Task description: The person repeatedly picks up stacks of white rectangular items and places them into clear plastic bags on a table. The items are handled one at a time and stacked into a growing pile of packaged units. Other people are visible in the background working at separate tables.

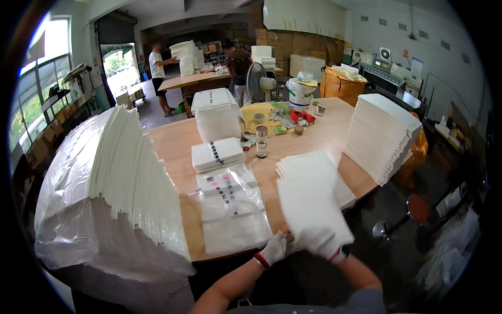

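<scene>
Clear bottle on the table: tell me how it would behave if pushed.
The clear bottle would probably tip if pushed near the top, since it stands upright and looks tall and narrow. Once down, it would likely roll, given its rounded sides. Its smooth, shiny surface suggests it may be somewhat slippery.

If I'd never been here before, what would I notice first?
Probably the huge stack of white sheets, partly covered in clear plastic, on the left. Next, the white-gloved left hand and right hand at the bottom middle, the right one touching a blank sheet. Then perhaps the round red stool on the right.
</scene>
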A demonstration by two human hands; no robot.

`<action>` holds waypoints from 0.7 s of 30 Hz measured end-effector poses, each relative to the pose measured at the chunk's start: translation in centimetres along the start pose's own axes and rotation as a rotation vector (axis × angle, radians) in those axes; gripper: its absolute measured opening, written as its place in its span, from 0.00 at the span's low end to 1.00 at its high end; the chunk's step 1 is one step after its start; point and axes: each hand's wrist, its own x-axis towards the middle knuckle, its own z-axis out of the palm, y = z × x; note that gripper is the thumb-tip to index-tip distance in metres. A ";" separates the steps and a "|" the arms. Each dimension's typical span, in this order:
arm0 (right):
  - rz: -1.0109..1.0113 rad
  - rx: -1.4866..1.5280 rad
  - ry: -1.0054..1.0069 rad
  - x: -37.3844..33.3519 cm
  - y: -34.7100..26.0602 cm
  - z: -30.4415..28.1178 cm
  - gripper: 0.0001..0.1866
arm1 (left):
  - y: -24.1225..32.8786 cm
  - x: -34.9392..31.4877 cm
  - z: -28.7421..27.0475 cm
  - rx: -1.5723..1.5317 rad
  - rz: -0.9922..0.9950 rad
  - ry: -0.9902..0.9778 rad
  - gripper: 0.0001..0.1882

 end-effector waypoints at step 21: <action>0.647 1.079 0.460 -2.1 -6.2 4.0 0.17 | 8.1 -8.9 0.8 2.048 1.532 0.642 0.34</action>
